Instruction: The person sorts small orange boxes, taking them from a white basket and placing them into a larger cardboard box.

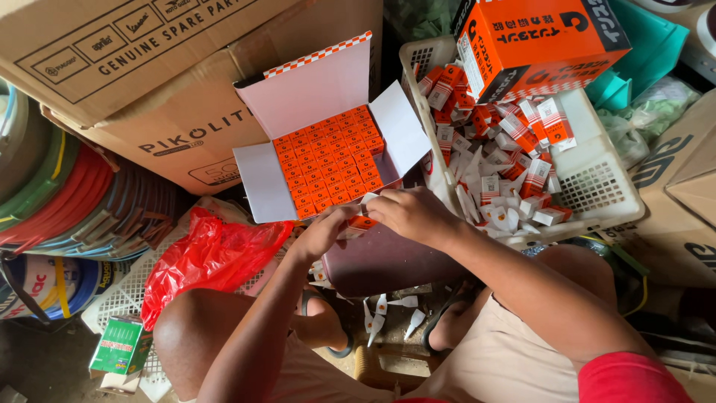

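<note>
While we look down through the head camera, we record:
Left hand (322, 233): fingers closed on a small orange carton (362, 222).
Right hand (412, 214): fingers pinched on the same carton, near centre.
Open box (326, 162): just beyond the hands, packed with orange cartons.
White basket (597, 186): far right, holding loose cartons.
Red bag (209, 257): near left.

- Open carton (328, 160) of small packs sits behind the hands.
- White basket (604, 186) stands right of it, loose packs (514, 179) inside.
- Closed box (541, 41) rests on the basket's far rim.
- Plastic bag (205, 257) lies left.
</note>
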